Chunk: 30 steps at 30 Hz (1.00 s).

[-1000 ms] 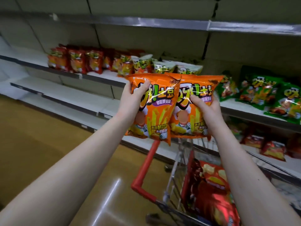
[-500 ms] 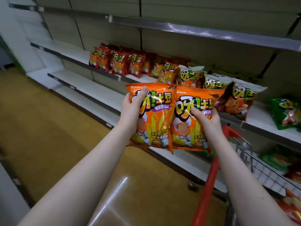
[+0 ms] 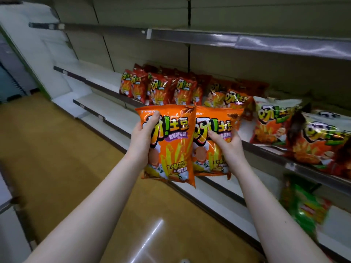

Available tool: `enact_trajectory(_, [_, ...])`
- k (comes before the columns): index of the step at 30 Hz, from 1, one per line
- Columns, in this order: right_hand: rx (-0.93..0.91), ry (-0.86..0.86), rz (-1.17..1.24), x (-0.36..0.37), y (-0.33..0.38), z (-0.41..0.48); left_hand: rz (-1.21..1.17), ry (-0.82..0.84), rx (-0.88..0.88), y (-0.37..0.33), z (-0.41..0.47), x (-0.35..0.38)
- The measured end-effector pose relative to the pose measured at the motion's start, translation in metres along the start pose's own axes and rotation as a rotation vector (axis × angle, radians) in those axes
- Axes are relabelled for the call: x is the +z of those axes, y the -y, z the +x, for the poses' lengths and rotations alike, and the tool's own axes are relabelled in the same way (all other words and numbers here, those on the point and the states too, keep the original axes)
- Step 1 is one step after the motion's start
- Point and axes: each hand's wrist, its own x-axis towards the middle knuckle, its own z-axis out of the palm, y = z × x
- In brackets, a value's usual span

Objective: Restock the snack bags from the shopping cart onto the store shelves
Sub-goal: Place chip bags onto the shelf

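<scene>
Bags [image 3: 176, 149] farther left along shelf edge [image 3: 266, 151]

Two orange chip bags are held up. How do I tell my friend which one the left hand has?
Find the long shelf of red snack bags; in front of it the left hand and right hand hold up matching orange bags. Yours is the left bag, lying over the edge of the right bag, its purple label uncovered.

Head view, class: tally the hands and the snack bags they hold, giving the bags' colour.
Hands: 2, left hand and right hand.
Orange snack bags: 2, left bag and right bag.
Total: 4.
</scene>
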Motion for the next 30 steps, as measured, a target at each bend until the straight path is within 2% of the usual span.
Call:
enact_trajectory(6, [-0.004, 0.034, 0.014, 0.06, -0.001, 0.101, 0.029, -0.038, 0.024, -0.035, 0.104, -0.013])
enact_trajectory(12, [0.029, 0.0, -0.009, 0.072, -0.018, 0.157, 0.008, 0.008, -0.003, -0.035, 0.185, -0.005])
enact_trajectory(17, [0.047, -0.137, -0.035, 0.057, -0.037, 0.194, 0.047, 0.135, -0.067, -0.019, 0.256, 0.019])
enact_trajectory(26, [0.027, -0.536, -0.153, 0.03, -0.022, 0.274, 0.218, 0.543, -0.075, -0.037, 0.394, 0.081])
enact_trajectory(30, [0.03, -0.636, -0.2, 0.02, -0.019, 0.28, 0.274, 0.585, -0.114, -0.032, 0.435, 0.112])
